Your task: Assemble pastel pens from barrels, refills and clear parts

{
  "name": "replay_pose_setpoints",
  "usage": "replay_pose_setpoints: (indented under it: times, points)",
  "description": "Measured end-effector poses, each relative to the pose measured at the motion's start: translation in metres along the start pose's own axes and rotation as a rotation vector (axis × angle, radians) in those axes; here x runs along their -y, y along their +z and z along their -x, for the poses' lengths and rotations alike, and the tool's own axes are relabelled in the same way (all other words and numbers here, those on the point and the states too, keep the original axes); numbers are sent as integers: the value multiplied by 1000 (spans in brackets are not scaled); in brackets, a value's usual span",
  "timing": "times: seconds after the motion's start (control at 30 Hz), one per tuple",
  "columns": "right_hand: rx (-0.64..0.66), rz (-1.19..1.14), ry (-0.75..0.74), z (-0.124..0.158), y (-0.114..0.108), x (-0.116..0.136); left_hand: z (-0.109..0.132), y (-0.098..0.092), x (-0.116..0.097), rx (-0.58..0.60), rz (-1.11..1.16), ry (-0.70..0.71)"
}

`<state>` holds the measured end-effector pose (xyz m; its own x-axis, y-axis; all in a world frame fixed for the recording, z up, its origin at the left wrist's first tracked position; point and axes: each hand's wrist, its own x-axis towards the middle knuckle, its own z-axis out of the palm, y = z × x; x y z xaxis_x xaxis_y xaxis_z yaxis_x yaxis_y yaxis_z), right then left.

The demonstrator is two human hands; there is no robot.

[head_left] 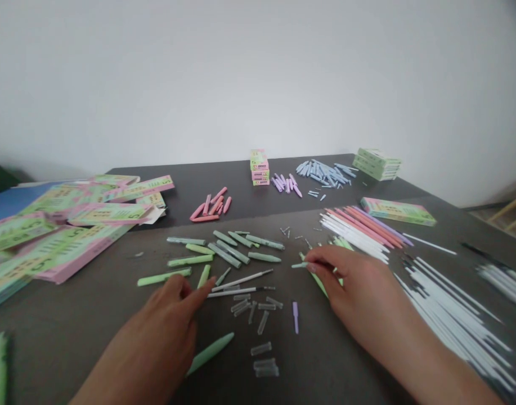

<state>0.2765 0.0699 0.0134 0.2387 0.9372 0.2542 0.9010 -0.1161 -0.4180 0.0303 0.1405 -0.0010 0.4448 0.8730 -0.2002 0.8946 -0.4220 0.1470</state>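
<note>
My right hand (353, 281) pinches a small pale green plastic piece (299, 265) between thumb and fingertips. Beneath that hand lie bright green sticks (320, 284), partly covered. My left hand (167, 320) is low over the table, index finger stretched out and the other fingers curled. Its fingertip is at the ends of two thin white rods with dark tips (241, 291); whether it touches them I cannot tell. A green tapered pen barrel (213, 351) shows partly from behind this hand. Clear small caps (263, 322) and a purple stepped piece (295, 316) lie between the hands.
Green barrels (230, 252) are scattered beyond my left hand. Flat printed boxes (84, 242) are piled left. Farther back are pink barrels (211, 207), purple barrels (287, 183), blue barrels (325, 171) and stacked boxes (260, 167). White rods (447, 315) spread at the right.
</note>
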Motion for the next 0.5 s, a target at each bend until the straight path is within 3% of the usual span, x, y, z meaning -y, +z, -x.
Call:
replay_pose_setpoints:
  times: [0.13,0.5]
  points:
    - [-2,7,-16,2,0,1,5,9,-13,58,-54,39]
    - [12,15,-19,3,2,3,4,16,-20,-24,-140,87]
